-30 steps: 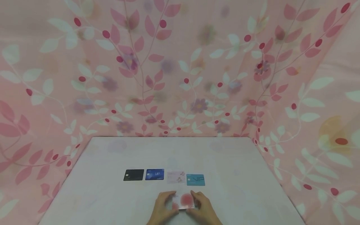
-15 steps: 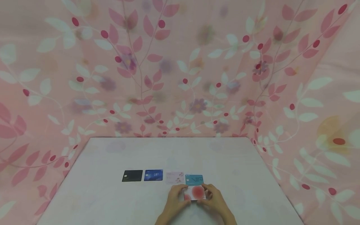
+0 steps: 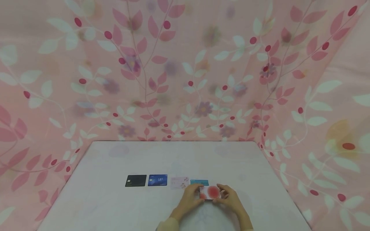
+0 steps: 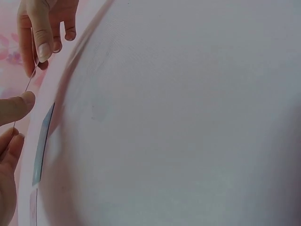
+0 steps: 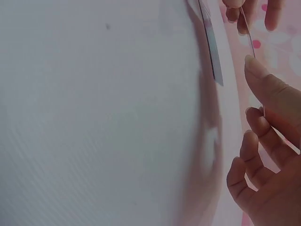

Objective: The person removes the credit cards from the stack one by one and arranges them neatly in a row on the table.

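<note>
A white card with red circles (image 3: pixel 213 192) is pinched at both ends, my left hand (image 3: pixel 192 196) on its left side and my right hand (image 3: pixel 231 198) on its right. In both wrist views the card shows edge-on as a thin line, raised above the table. Behind it in the head view lies a teal card (image 3: pixel 198 182), its lower part covered by the held card and the left fingers. A pale floral card (image 3: pixel 178 182) lies to the left of the teal one. In the right wrist view, the right hand (image 5: pixel 273 141) grips with thumb and index finger, other fingers curled loosely.
Further left in the same row lie a blue VIP card (image 3: pixel 157 180) and a black card (image 3: pixel 136 180). All rest on a white-covered table (image 3: pixel 115 211). Pink floral cloth (image 3: pixel 173 96) hangs behind the table and along both sides.
Both hands have carried the red-circled card to the right and farther from the body, so that it now overlaps the teal card in the head view. The row of cards stays put.
</note>
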`<move>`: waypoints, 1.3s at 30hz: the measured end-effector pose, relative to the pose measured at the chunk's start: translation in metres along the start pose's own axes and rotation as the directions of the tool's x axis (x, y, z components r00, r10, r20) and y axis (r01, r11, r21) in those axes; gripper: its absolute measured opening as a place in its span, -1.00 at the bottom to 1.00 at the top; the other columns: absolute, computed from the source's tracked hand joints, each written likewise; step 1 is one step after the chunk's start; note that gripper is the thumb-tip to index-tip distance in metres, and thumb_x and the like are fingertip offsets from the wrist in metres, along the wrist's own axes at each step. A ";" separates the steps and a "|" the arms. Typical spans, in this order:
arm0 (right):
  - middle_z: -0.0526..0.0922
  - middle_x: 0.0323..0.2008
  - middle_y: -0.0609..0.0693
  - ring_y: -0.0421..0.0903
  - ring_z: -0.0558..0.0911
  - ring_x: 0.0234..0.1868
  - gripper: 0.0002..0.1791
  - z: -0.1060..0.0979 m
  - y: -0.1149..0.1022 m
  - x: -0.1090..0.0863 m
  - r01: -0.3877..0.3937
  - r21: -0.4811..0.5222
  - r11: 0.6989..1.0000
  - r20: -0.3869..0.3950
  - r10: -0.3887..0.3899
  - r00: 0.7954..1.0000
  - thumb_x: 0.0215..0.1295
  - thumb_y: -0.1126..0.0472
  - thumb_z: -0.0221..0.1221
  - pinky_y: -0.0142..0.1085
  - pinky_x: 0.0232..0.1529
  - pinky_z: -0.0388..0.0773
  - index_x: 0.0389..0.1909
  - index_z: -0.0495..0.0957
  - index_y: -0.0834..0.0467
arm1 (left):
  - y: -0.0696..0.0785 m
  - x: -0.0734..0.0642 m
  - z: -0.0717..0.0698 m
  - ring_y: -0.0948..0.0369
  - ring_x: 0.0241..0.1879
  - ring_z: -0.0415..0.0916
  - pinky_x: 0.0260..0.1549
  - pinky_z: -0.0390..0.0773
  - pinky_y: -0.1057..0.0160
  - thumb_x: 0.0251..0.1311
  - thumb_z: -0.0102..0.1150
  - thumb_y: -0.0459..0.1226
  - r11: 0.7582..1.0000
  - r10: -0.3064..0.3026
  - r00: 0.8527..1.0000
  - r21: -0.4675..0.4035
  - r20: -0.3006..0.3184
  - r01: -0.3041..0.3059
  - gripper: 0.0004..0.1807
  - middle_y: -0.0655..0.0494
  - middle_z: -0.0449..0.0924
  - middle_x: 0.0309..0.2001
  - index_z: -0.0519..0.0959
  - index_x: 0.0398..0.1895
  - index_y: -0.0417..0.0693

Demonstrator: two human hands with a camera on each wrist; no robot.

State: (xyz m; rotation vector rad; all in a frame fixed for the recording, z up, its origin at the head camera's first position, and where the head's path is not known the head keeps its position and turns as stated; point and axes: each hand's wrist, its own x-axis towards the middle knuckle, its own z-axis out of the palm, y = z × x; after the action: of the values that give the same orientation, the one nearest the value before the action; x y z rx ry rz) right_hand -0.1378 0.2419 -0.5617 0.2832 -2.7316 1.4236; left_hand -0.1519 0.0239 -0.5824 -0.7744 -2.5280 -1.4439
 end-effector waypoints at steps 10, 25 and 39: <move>0.58 -0.21 0.08 -0.06 0.50 -0.27 -0.25 -0.013 0.005 0.008 -0.060 -0.001 0.998 -0.013 0.060 0.998 -0.26 0.23 0.48 -0.35 -0.31 0.48 0.07 0.49 0.35 | 0.005 0.022 0.002 0.24 -0.20 0.53 -0.14 0.54 0.32 -0.19 0.41 -0.43 0.997 -0.030 0.996 -0.061 0.085 0.036 -0.42 0.02 0.59 -0.14 0.50 0.04 -0.18; 0.57 -0.29 0.05 -0.10 0.51 -0.32 -0.26 -0.024 0.018 0.025 -0.146 -0.037 0.989 -0.035 0.144 0.989 -0.30 0.26 0.51 -0.33 -0.33 0.45 0.05 0.51 0.32 | 0.005 0.051 0.008 0.33 -0.32 0.47 -0.29 0.50 0.41 -0.22 0.39 -0.51 0.998 -0.051 0.988 -0.036 0.148 0.057 -0.45 0.06 0.58 -0.25 0.53 -0.01 -0.18; 0.55 -0.34 0.00 -0.16 0.45 -0.40 -0.24 -0.017 0.026 0.030 -0.200 -0.005 0.980 -0.018 0.200 0.980 -0.32 0.27 0.51 -0.39 -0.39 0.40 0.06 0.51 0.33 | -0.008 0.050 0.018 0.28 -0.40 0.45 -0.40 0.47 0.42 -0.29 0.43 -0.51 0.986 -0.114 0.986 -0.105 0.121 0.127 -0.48 0.02 0.53 -0.37 0.55 -0.11 -0.23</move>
State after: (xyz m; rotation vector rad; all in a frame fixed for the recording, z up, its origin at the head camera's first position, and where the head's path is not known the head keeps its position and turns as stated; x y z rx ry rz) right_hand -0.1726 0.2665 -0.5688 -0.0053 -2.8175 1.4517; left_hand -0.1964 0.0539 -0.5806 -0.7539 -2.6399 -1.6372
